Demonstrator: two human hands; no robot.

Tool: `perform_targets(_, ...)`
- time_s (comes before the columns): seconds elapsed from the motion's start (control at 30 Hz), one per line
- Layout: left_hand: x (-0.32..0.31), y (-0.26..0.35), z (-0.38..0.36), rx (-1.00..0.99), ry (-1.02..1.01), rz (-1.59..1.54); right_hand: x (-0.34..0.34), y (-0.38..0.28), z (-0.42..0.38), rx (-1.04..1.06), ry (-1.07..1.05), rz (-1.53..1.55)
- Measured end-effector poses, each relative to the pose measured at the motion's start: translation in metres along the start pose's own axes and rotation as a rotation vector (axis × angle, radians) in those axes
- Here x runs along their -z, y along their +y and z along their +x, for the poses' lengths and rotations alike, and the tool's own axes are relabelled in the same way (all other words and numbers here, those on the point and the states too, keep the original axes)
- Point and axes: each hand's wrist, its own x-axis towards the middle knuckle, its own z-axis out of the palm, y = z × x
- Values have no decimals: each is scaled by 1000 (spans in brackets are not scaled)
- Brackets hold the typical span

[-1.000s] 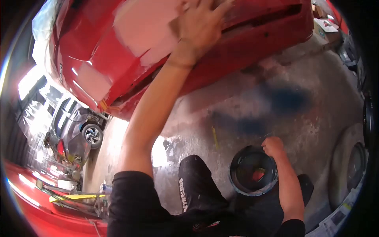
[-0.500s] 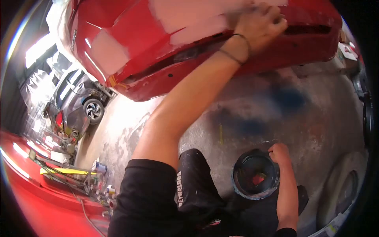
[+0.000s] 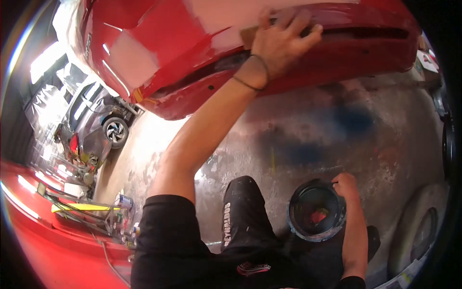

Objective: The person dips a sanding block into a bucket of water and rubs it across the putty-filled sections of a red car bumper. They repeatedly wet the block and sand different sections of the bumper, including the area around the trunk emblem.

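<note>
My left hand (image 3: pixel 284 43) reaches up to the red car bumper (image 3: pixel 308 74), its fingers partly blurred. Under its palm and fingers is a flat brownish sanding block (image 3: pixel 248 36), pressed to the painted surface by a pale pink patch (image 3: pixel 226 12). Most of the block is hidden by the hand. Low on the right, my right hand (image 3: pixel 345 185) is closed at the upper right rim of a dark round bucket (image 3: pixel 292 216). Inside the bucket lies a small red piece (image 3: pixel 318 216) in dark liquid.
A tyre (image 3: pixel 409 241) lies at the lower right. A dismantled grey car (image 3: pixel 96 120) stands at the left. Nearer are a rack with a yellow strip (image 3: pixel 82 207) and a paint can (image 3: pixel 126 201). The concrete floor (image 3: pixel 231 139) shows wet, dark patches.
My left hand has slid left and slightly down along the bumper with the sanding block. The right hand stays at the bucket rim; the view has shifted slightly.
</note>
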Motion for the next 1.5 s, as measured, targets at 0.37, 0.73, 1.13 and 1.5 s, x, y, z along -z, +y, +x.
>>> perform_targets(0.37,42,-55,-115,72,13,-38,3,0,-1,52,2,-6)
perform_targets(0.73,30,-43,-84,101,31,-8,13,-5,-1,-61,-67,76)
perform_targets(1.13,14,-13,-14,88,55,36,12,6,9,-7,-126,120)
perform_targets(1.5,55,-80,-140,109,95,-67,22,-11,-1,-7,-99,49)
